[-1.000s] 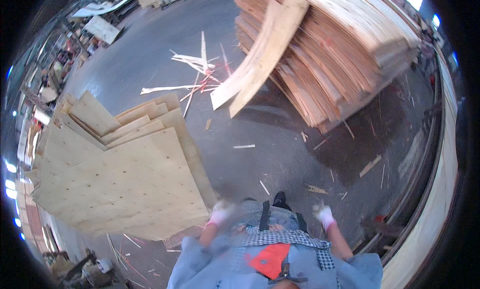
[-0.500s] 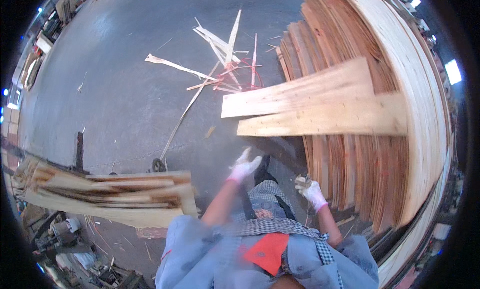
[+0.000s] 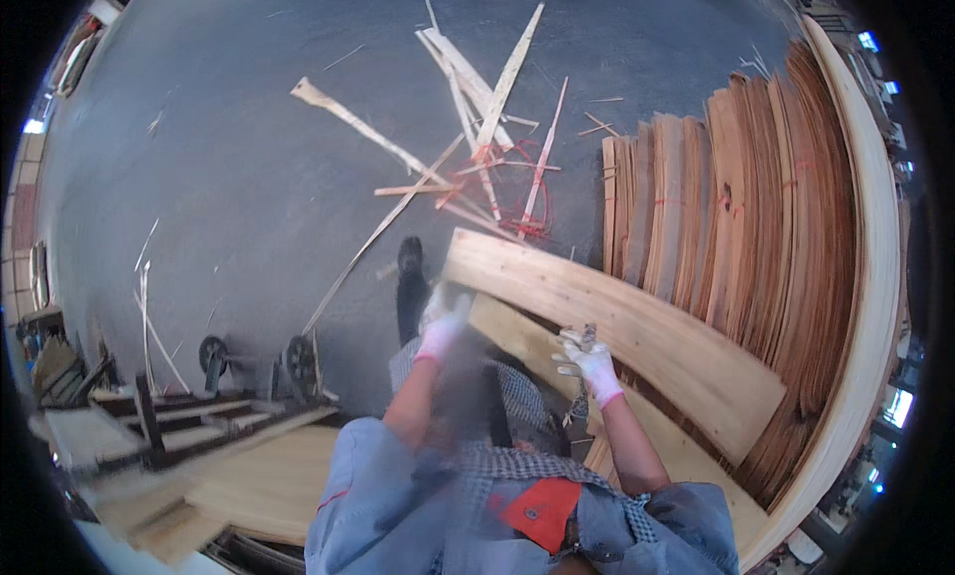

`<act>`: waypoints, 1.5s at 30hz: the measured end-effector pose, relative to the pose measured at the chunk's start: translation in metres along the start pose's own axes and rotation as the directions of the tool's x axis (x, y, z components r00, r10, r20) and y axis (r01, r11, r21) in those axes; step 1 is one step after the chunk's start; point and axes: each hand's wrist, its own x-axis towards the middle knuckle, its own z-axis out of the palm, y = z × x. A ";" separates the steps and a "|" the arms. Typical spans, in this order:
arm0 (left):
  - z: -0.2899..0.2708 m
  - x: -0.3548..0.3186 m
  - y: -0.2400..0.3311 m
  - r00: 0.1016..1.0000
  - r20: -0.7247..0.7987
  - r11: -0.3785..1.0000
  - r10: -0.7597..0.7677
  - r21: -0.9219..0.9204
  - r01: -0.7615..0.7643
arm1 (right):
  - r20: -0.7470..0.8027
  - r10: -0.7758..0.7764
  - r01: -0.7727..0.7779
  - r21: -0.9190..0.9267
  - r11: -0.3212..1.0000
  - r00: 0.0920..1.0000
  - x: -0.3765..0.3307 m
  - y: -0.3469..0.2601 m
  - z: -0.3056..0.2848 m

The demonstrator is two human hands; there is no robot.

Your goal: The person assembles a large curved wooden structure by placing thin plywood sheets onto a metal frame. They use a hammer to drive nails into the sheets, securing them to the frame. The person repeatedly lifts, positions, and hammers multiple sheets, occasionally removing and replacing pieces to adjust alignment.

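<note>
Head view: I've got the left hand [image 3: 445,324], white-gloved and blurred, just beside the left ends of the upper veneer strip [image 3: 617,326] and lower veneer strip [image 3: 512,334]; its fingers look parted, though contact I can't tell. Now the right hand [image 3: 591,366], fingers bent, over the lower strip, and I can't tell whether it grips anything! The upper strip slants across before the veneer stack [image 3: 736,207] at right. Beyond, scrap slats [image 3: 363,125] and red twine [image 3: 527,227] litter the floor [image 3: 239,177]; a wheeled cart [image 3: 298,364] stands lower left.

Gloves [image 3: 593,363] wht w/ pink cuffs [image 3: 608,392] — plank [image 3: 652,346] pale tan — apron [image 3: 512,464] blk/wht check, patch [image 3: 540,512] red-orange.
</note>
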 end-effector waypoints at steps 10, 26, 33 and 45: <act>0.058 0.265 0.050 0.912 0.379 0.979 -0.156 0.179 0.093 | -0.125 0.062 -0.100 -0.325 0.940 0.990 0.343 -0.155 0.127; 0.073 0.469 0.042 0.878 0.479 0.968 0.010 0.216 -0.130 | -0.260 -0.316 -0.021 -0.801 0.598 0.913 0.893 -0.192 0.289; 0.081 0.488 0.057 0.833 0.553 0.963 -0.011 0.231 -0.141 | -0.467 -0.408 -0.135 -0.771 0.623 0.784 0.978 -0.157 0.272; 0.097 0.476 0.035 0.916 0.400 0.953 -0.030 0.288 -0.095 | -0.249 -0.383 0.346 -0.180 0.921 0.889 0.800 -0.343 0.237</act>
